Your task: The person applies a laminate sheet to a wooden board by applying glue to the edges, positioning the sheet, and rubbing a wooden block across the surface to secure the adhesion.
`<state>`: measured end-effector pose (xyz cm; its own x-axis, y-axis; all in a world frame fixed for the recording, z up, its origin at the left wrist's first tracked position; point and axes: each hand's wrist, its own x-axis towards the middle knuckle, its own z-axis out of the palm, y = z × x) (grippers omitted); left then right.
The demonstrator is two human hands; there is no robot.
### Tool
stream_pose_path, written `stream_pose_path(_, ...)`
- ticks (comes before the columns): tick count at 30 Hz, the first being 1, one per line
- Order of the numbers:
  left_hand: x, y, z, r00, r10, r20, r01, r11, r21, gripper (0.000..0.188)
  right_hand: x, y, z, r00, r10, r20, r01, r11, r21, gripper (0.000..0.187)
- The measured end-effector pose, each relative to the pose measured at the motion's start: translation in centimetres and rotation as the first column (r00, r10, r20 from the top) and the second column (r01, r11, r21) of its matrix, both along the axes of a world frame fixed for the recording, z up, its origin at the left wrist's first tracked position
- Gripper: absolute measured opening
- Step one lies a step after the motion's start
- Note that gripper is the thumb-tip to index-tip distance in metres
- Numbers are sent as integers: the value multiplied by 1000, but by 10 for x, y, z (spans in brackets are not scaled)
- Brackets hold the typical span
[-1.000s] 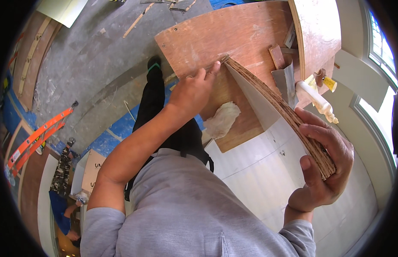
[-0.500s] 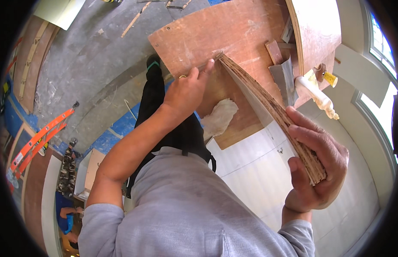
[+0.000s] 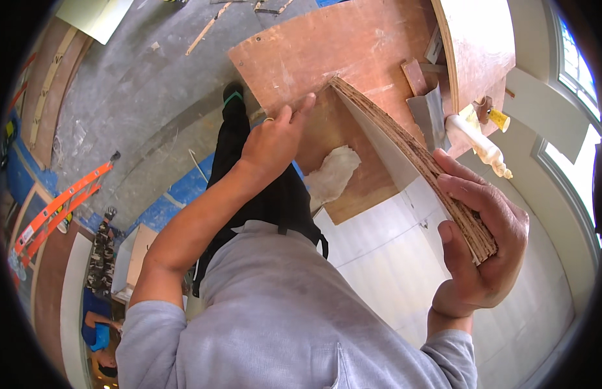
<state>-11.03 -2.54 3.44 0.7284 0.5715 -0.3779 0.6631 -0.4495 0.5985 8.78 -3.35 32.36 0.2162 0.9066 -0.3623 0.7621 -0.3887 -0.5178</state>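
Two hands attend to one layered board point(image 3: 405, 139), a long strip with a rough, many-plied edge facing up and a pale side face below it. Compared with half a second ago, the left hand point(image 3: 272, 146) has drawn back a little, so that a visible gap now separates its pointing fingertip from the board's far end, while the right hand keeps its hold. That seems to leave the right hand as the one in control of the board, with the left just beside its far end.

The right hand point(image 3: 502, 240) wraps the near end, its fingers bent narrow over the outer side and its thumb on the inner side. On the left, the index stretches forward and the other fingers curl (a ring shows on one of them); the palm is hidden, so I cannot tell whether it holds anything or rests on the edge of the reddish plywood worktop point(image 3: 294, 71). The board's far end meets that worktop, and its near end lies in the right hand. A crumpled translucent sheet point(image 3: 336, 175) lies between the board and the person's legs.
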Motion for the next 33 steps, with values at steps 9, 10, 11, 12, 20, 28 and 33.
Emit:
stream_pose_path(9, -40, -2, 33, 982, 178, 56, -165, 970, -180, 76, -17, 1, 1, 992, -125, 20, 126, 990, -69, 44)
stream_pose_path(10, -43, -2, 34, 970, 217, 112, -195, 964, -179, 75, -17, 1, -1, 992, -124, 22, 125, 990, -68, 44)
stream_pose_path(11, -41, -3, 30, 942, 267, 201, -239, 959, -154, 73, -19, 0, -2, 993, -116, 27, 117, 991, -59, 44)
stream_pose_path(12, -34, 1, 23, 903, 314, 292, -289, 949, -126, 71, -16, 0, -1, 998, -58, 9, 59, 997, -42, 42)
stream_pose_path(20, 41, 36, -35, 887, 309, 344, -402, 883, 243, 50, -21, -7, 9, 990, -133, -55, 132, 991, -27, 72)
stream_pose_path(28, 45, 37, -27, 873, 324, 365, -458, 802, 383, 38, -17, -112, 27, 889, -196, 413, 213, 977, 5, 59)
stream_pose_path(33, 36, 4, -36, 733, 387, 559, -480, 877, 23, 38, -8, -153, 19, 881, -191, 432, 241, 968, -65, 42)
